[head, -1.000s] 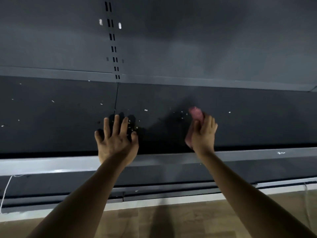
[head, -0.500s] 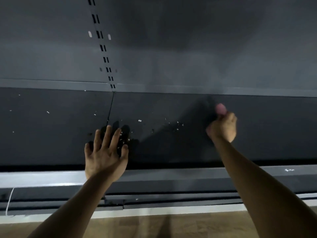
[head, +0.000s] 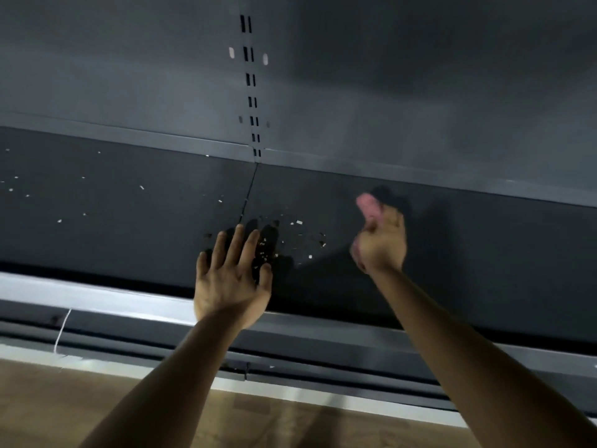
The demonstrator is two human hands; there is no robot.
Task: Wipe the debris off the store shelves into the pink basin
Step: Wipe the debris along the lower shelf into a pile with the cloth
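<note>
On the dark shelf (head: 129,221) in front of me: matte grey-black sheet metal, flat & smooth, w/ a thin seam (head: 250,192) where two panels butt. Back panel (head: 129,76) is paler grey metal. A slotted upright (head: 250,79) w/ paired rectangular slots runs up it above the seam. Front rail (head: 97,295) is a lighter, shinier strip. Below it are a wood-grain floor (head: 97,399) & a thin white cord (head: 61,331) hanging down.

The debris (head: 300,234) is small pale flakes & chips, irregular. It's thickest in a patch just R of the seam, between my hands, w/ sparser specks over the L panel.

My left hand (head: 231,279) is palm down near the shelf's front, fingers straight & spread, tips at the L edge of the patch. Can't tell if the palm touches.

My right hand (head: 381,247) is motion-blurred, fingers curled tight round a pink cloth (head: 368,203). The cloth is soft & bunched; one end pokes out above the thumb, a bit shows under the heel.

Vs 0.5 s ago: right hand has swung in toward the left hand, more cloth shows, & the flakes sit tighter by my L fingers. Left hand hasn't shifted from the pile. View has swung L, so the upright is now mid-frame.
</note>
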